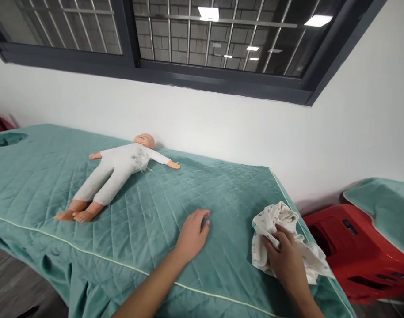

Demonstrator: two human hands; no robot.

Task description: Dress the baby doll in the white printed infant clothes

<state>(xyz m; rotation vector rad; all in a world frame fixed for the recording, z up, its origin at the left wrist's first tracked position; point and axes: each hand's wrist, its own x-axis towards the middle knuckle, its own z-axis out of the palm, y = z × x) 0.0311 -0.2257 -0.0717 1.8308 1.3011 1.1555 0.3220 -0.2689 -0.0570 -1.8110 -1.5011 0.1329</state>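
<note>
My left hand point(192, 235) is over the green quilted bed cover point(222, 190), with its thumb apart from the fingers and nothing in it. At the right end of the bed, my right hand point(286, 254) grips a crumpled white cloth point(263, 221) with a small coloured print. Folds hide some of the fingertips, and I cannot tell whether the bundle is baby clothing. Farther left, a baby doll point(119, 161) in a white body suit lies on its back with arms spread. Its head is toward the wall, and grey marks and loose threads show on its torso.
A red plastic stool point(354, 251) stands beside the bed's right end, near another green-covered surface point(387, 207). Behind the bed is a white wall point(222, 128) with a dark-framed barred window point(218, 77). The cover has a hole point(8, 139) at the far left.
</note>
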